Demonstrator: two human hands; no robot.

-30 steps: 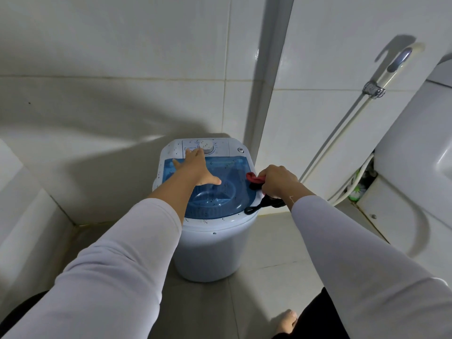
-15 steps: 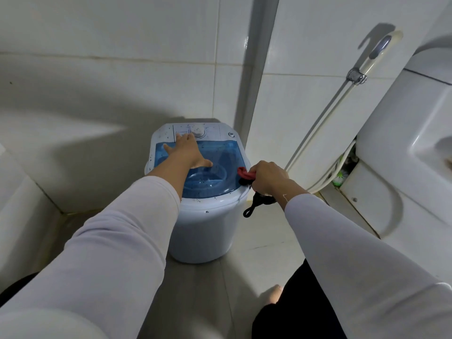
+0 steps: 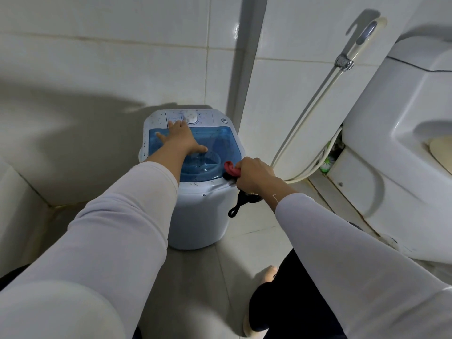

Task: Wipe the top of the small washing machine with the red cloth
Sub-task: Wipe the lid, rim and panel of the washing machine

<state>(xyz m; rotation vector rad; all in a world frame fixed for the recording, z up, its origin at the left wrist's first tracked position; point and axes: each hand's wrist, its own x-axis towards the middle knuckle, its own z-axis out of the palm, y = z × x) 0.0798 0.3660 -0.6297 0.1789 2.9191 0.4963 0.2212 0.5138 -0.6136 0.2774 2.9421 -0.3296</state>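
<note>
— Since a second ago, right hand (image 3: 254, 176) slid the cloth (image 3: 231, 168) toward the washer's (image 3: 195, 216) 5 o'clock rim.
— Grip?
— Fingers bunched round it; soft, light, likely crumples. Left hand (image 3: 181, 140) lies flat, fingers spread, on the lid (image 3: 220, 140).

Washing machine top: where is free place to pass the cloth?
Free: the blue lid right of the left hand, up to the dial. Crowded: the near right rim, where the right hand grips the red cloth.
</note>
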